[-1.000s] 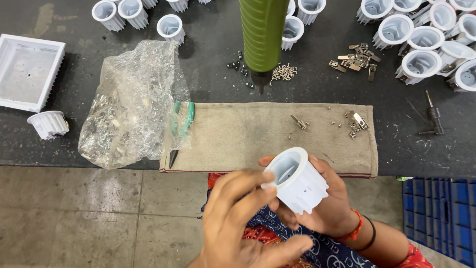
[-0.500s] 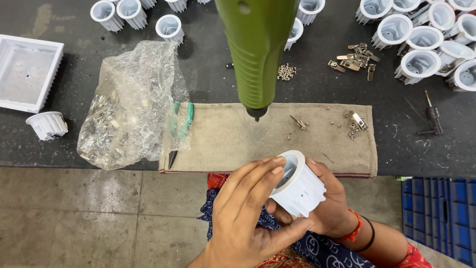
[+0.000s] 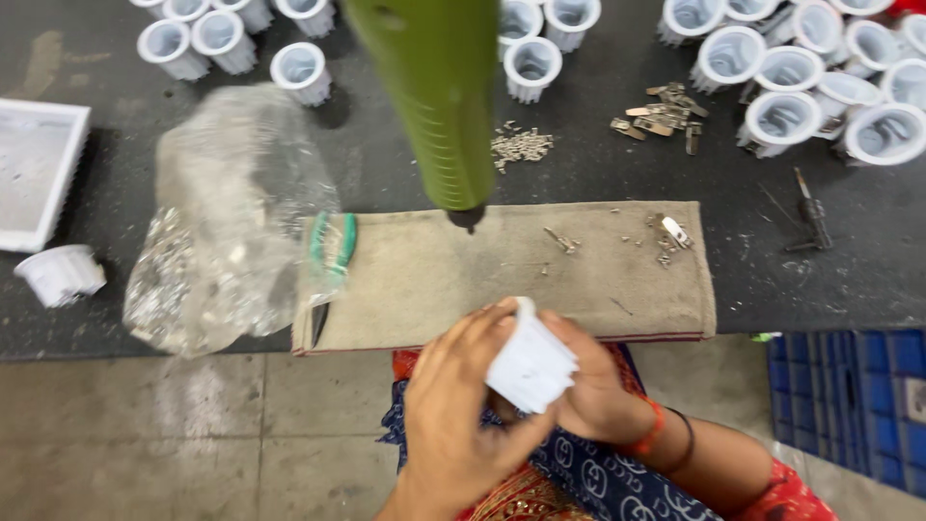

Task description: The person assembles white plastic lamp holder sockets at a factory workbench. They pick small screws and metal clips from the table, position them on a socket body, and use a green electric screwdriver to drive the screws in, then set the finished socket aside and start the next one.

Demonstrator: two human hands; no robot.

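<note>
Down at the bottom middle of the frame, just below the edge of the tabletop (image 3: 116, 338), I've got the white ribbed plastic housing (image 3: 530, 364) pinched between both hands. My left hand (image 3: 461, 415) wraps it from the left, fingers (image 3: 482, 323) curled over its upper side, and my right hand (image 3: 590, 391) cups it from the right and underneath, wrist bent in toward my lap. Both sets of fingers are closed snug on it, no gap that I can see.

What bugs me: it's being held out over my lap, past the beige cloth mat (image 3: 540, 275), so if my grip slips on those ribs it drops to the floor, not onto the cloth. Also, the green powered screwdriver (image 3: 439, 96) hangs point-down right above the mat, upper middle of the frame, and its bit looks close to my knuckles. Lifting the housing carelessly could knock it.

Loose little metal bits (image 3: 666, 236) sit on the right end of the mat, and a bump would scatter them. The crinkled clear plastic bag (image 3: 227, 222) at the left is slumped over the mat's corner.
</note>
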